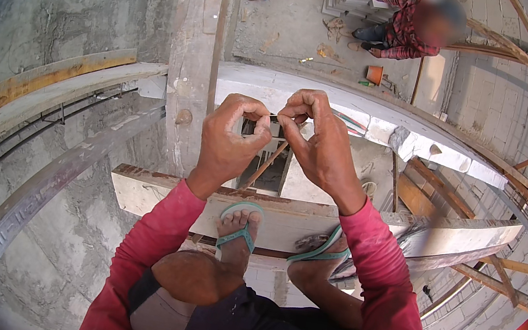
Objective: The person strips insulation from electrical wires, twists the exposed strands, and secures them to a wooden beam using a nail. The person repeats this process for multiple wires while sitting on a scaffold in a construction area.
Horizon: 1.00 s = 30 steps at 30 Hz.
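Observation:
My left hand and my right hand are raised close together in front of me, over the gap beside a white block wall. On each hand the thumb and forefinger meet in a pinch. Something dark and very thin may run between the fingertips; it is too small to name. A worn upright timber stands just left of my left hand. Beyond my right hand, thin coloured strands lie against the white wall.
My feet, in green flip-flops, rest on a raised wooden plank. Timber scaffold pieces stand at the right, and a long metal bar curves along the left. Below, another person holds a wooden pole near an orange bucket.

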{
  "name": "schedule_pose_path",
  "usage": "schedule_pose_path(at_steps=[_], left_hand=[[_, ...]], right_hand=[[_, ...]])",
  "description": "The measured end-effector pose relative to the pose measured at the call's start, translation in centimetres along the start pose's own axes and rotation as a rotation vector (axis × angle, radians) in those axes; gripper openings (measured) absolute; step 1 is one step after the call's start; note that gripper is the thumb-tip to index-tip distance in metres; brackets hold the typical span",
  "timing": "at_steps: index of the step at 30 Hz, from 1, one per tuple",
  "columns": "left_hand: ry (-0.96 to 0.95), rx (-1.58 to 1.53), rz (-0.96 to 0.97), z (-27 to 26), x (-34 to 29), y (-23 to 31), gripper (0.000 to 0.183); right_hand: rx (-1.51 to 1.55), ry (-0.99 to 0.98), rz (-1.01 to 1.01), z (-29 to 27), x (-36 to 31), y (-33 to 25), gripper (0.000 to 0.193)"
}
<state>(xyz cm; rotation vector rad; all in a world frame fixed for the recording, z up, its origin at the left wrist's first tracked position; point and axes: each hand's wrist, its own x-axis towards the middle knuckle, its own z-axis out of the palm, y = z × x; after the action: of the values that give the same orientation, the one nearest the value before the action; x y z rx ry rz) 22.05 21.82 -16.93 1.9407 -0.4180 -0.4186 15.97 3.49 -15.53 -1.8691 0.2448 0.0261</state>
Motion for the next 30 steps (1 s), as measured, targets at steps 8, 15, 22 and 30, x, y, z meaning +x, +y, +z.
schedule_pose_path(at_steps=[8,15,22,30], left_hand=[[0.012,0.048,0.027,-0.3,-0.1,-0.3,0.014],[0.017,-0.377,-0.124,-1.3,0.3,-1.4,0.009],[0.031,-0.882,-0.349,-0.7,0.8,-4.9,0.008],[-0.214,-1.225,-0.535,1.6,-0.8,-4.7,0.049]], right_hand=[[-0.084,-0.01,-0.083,0.2,0.2,0.9,0.031],[-0.036,0.004,-0.089,0.0,0.3,1.5,0.041],[-0.322,-0.055,-0.006,-1.5,0.3,0.0,0.027],[-0.418,-0.021,0.083,-1.8,0.1,-1.4,0.019]])
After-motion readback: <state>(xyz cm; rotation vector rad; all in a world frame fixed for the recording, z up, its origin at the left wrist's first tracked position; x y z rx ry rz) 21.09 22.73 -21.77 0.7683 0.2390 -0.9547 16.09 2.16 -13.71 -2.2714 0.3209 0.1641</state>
